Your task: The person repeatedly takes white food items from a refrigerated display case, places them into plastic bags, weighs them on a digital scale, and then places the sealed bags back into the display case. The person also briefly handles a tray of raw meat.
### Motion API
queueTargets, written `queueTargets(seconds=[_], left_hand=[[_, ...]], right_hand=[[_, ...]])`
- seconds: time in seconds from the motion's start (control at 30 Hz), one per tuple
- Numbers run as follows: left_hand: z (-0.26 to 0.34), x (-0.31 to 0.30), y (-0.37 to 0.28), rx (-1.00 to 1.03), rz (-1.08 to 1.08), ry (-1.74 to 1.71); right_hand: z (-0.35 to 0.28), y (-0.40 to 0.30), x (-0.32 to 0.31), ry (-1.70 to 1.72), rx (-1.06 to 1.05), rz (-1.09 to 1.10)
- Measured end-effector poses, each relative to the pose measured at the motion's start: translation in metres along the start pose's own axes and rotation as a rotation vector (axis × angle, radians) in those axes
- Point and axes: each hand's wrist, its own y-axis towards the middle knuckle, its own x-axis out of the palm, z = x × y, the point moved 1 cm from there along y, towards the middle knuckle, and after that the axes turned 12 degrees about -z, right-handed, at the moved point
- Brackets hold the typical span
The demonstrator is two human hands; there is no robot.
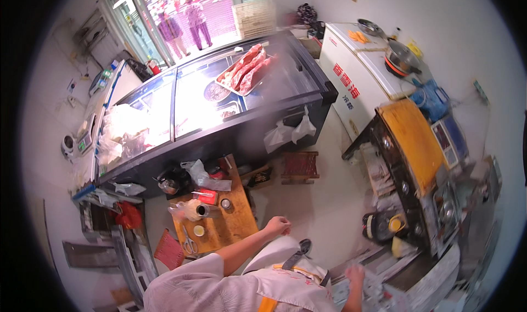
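Observation:
My left hand [278, 226] hangs in front of my apron [288, 287], right of the small wooden table [236, 225], with its fingers curled; I see nothing in it. Blurred, my right hand [355, 272] is low at the right of my apron, near plastic bags [370, 289]; whether it holds anything cannot be told. On the wooden table are scissors [190, 245], an open jar [202, 210], a small cup [199, 230] and a red box [206, 196]. Beyond it, long cuts of raw meat [247, 69] lie in a metal tray on the glass-topped display freezer [284, 100].
At the right stand a white chest freezer [350, 77] bearing a pot [401, 57] and a pan [369, 27], and a wooden-topped counter [411, 141]. A low stool [299, 166], a red stool [169, 249] and a large bottle [383, 226] are on the floor. People [197, 19] are outside the doorway.

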Motion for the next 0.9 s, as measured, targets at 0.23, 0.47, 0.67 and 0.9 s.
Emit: queueTargets(seconds=[0.23, 0.47, 0.67, 0.9], left_hand=[[0.074, -0.015, 0.072, 0.074, 0.3, -0.483], [0.198, -0.044, 0.181, 0.197, 0.546, -0.693], [0.33, -0.053, 0.227, 0.326, 0.601, -0.888], [0.459, -0.062, 0.353, 0.295, 0.87, -1.108]], right_hand=[[-0.516, 0.291, 0.107, -0.217, -0.323, -0.415], [-0.731, 0.456, 0.301, -0.205, -0.245, -0.834], [-0.886, 0.591, 0.526, -0.287, -0.316, -1.105], [-0.933, 0.772, 0.817, -0.645, -0.37, -1.349]])
